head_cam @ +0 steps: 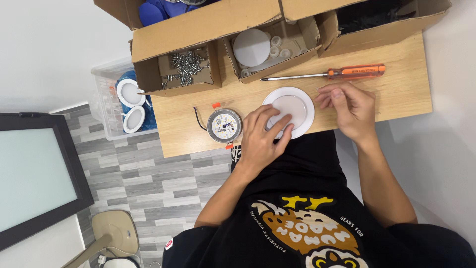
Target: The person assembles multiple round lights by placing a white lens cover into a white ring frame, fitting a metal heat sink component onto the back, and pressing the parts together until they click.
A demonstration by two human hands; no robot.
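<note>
Left hand (263, 136) flat on white round lamp cover (289, 110), grip released, fingers spread over near rim. Right hand (349, 109) at cover's right edge, fingertips touching rim, grip loose. Cover near table (396, 94) front edge. Lamp body (224, 125) just left; screwdriver (327, 74) behind, bare wood between.

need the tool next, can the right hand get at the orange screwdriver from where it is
Probably yes. The right hand rests on the wooden table just below the orange screwdriver, whose handle lies bare in front of the cardboard boxes. Nothing sits between them, and the hand looks empty.
</note>
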